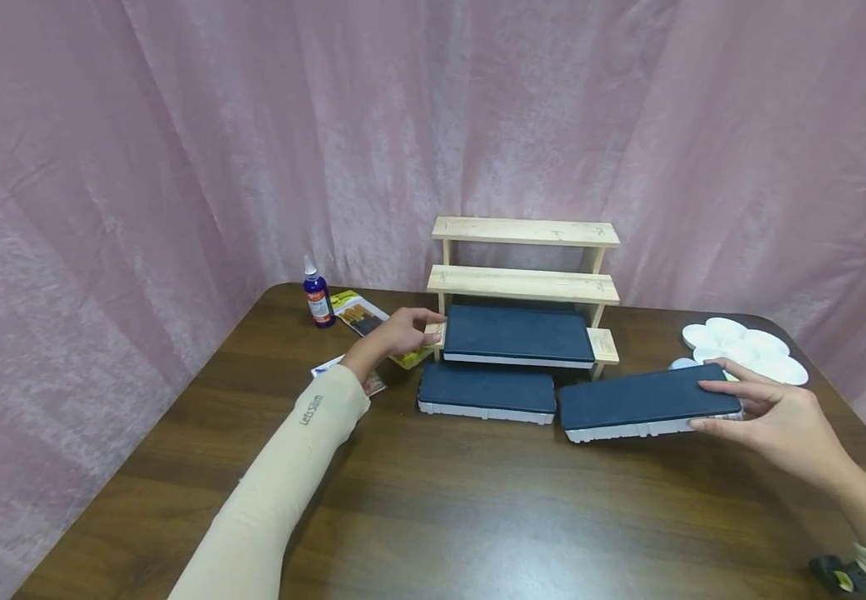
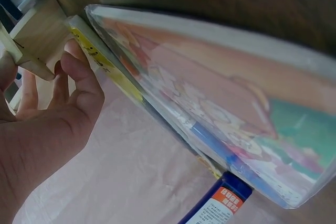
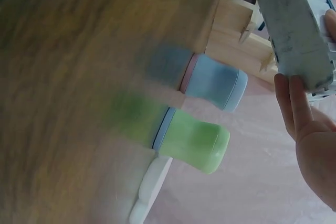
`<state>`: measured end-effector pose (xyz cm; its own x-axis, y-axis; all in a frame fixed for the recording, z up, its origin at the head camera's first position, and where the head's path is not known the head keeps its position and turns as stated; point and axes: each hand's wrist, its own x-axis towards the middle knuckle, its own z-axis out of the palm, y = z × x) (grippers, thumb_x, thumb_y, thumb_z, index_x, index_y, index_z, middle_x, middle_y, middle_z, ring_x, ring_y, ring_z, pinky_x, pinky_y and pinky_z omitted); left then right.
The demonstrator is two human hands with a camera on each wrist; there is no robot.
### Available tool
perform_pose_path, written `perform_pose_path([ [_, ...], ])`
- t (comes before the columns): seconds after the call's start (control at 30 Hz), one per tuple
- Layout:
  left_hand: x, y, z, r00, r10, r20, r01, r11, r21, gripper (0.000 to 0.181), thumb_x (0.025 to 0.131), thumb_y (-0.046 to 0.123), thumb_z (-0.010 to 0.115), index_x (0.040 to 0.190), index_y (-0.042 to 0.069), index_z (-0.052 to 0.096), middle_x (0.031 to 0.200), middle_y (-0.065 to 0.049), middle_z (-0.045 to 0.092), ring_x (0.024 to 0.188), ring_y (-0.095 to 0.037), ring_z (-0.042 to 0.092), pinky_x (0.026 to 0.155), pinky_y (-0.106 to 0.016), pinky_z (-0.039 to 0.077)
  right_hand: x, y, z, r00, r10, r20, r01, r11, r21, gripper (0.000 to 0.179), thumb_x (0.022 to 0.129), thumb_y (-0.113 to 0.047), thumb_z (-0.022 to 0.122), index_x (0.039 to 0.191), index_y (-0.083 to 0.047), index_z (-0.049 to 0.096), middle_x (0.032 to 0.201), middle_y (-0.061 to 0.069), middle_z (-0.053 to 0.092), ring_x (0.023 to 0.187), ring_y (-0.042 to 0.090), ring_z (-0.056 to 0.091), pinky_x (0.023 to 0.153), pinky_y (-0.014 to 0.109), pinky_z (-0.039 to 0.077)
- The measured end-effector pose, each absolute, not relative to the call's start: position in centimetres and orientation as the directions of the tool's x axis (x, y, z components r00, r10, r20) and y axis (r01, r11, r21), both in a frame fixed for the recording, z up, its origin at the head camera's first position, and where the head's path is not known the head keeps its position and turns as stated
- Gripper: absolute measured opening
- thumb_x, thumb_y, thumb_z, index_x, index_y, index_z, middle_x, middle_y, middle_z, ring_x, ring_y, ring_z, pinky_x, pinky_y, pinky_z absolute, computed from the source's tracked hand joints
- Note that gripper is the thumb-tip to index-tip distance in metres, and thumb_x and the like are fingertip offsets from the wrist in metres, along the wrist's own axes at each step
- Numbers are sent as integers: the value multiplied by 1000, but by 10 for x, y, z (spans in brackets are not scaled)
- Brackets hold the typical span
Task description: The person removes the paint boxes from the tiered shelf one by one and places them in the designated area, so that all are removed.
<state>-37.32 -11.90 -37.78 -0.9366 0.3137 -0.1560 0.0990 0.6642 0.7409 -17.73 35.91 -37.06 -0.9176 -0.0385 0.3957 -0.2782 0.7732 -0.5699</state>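
My left hand (image 1: 399,333) pinches the left end of the lowest step of a tiered wooden shelf stand (image 1: 523,284); thumb and fingers also show on the wood in the left wrist view. On that step lies a flat case with a dark blue top and white base (image 1: 518,332). A similar second case (image 1: 487,387) rests on the table in front of the stand. My right hand (image 1: 785,421) grips the right end of a third such case (image 1: 638,398), held slightly tilted above the table. Its pale underside (image 3: 294,30) faces the right wrist camera.
Left of the stand are a blue glue-like bottle (image 1: 317,297), a yellow brush packet (image 1: 357,312) and a clear-wrapped picture packet (image 2: 210,93). Behind the held case stand a light-blue cup (image 3: 215,81) and a green one (image 3: 193,142), near a white flower-shaped palette (image 1: 748,348). A pink curtain hangs behind.
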Motion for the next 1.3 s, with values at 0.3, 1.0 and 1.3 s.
perform_pose_path([
  [0.3,-371,-119,-377,-937,317,-145,112,666,737,41,97,23,66,138,22,60,123,-12,57,85,-25,57,64,-32,46,-180,352,-376,-867,-104,487,-366,797,-481,53,63,-21,95,111,-9,76,134,13,61,62,-4,55,46,16,36],
  [1.0,-372,-118,-376,-936,325,-136,131,679,722,42,97,24,66,138,22,60,139,-10,52,97,-28,56,70,-32,47,-179,353,-377,-922,-145,359,-310,833,-459,53,73,-22,89,116,2,71,132,39,51,89,36,70,57,9,44],
  [1.3,-373,-119,-378,-936,320,-147,121,685,719,41,97,24,66,137,23,60,142,-10,51,102,-29,56,68,-31,47,-179,355,-380,-924,-163,345,-327,804,-497,52,73,-20,89,116,2,70,129,42,51,89,13,69,62,6,45],
])
